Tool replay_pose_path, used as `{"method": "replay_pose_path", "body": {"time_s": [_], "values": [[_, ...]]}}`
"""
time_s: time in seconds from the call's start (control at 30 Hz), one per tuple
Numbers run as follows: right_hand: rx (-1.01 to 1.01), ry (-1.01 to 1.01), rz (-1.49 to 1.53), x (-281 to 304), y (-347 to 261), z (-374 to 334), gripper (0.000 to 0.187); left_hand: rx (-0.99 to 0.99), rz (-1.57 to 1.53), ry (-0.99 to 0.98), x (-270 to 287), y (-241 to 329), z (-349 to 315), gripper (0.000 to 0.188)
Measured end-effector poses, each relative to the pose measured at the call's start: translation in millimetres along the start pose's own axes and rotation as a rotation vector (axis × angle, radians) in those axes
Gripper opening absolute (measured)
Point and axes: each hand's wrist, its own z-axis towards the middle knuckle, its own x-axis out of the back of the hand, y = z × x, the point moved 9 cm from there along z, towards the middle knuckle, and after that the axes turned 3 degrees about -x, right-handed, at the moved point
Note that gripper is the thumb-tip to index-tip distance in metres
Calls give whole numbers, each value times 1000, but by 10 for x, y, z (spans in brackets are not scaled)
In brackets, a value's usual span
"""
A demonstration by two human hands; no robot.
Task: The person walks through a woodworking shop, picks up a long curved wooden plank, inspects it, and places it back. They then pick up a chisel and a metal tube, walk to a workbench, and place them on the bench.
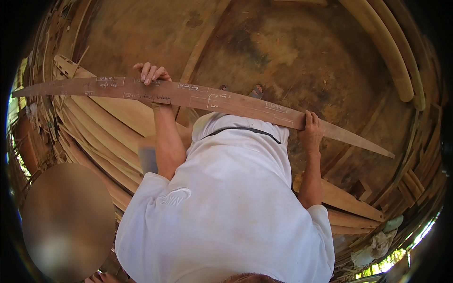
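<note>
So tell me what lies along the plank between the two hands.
In the head view, between left hand and right hand, the curved plank shows only chalk-marked wood.

The person wears a white short-sleeved shirt [226, 212] with a dark-trimmed collar [245, 129]; both forearms are bare, without gloves.

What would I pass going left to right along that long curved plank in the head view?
Plank's pointed left tip → left hand gripping over the top edge → chalk-marked middle of the plank → right hand → tapered right tip.
</note>
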Motion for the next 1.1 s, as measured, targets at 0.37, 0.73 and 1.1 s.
{"method": "replay_pose_path", "body": {"time_s": [0.37, 0.73, 1.1], "values": [[-1, -16, 12, 87, -31, -6, 61, -23, 55, 49, -73, -75, 6, 24], [-5, -16, -14, 85, 48, -10, 65, -23, 77, 7, -133, -98, 35, 26], [-7, -3, 21, 131, 16, -57, 61, -38, 87, 56, -133, -107, -20, 32]]}}
